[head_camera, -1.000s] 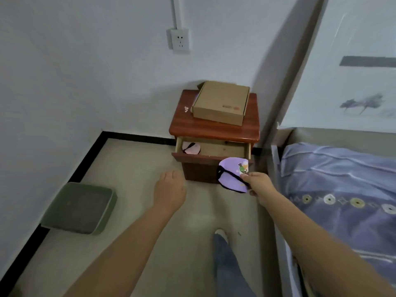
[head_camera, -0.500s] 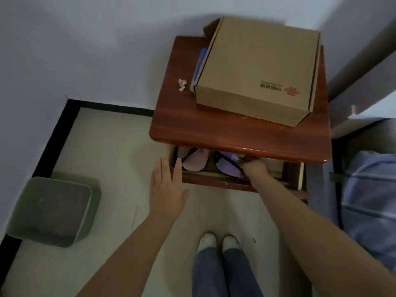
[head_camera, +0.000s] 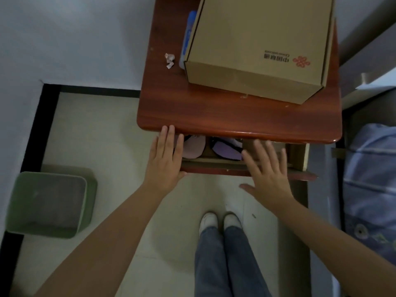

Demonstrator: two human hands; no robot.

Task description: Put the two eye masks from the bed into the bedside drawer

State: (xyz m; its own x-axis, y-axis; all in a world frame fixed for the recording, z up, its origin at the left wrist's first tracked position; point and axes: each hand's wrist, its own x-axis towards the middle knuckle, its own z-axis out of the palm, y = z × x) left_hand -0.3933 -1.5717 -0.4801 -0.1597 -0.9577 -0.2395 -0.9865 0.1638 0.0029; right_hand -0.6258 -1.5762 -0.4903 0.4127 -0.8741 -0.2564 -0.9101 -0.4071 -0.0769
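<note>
Fingers of both hands spread flat, gripping nothing: left hand (head_camera: 165,159) against the drawer front (head_camera: 214,169) at its 9 o'clock end, right hand (head_camera: 267,170) over the front rail toward 3 o'clock. Inside the part-open drawer, pink eye mask (head_camera: 194,147) and purple eye mask (head_camera: 227,150) lie side by side between the hands. Nightstand top (head_camera: 214,116) overhangs at 12 o'clock, carrying a cardboard box (head_camera: 257,46); green bin (head_camera: 51,202) at 8 o'clock.
</note>
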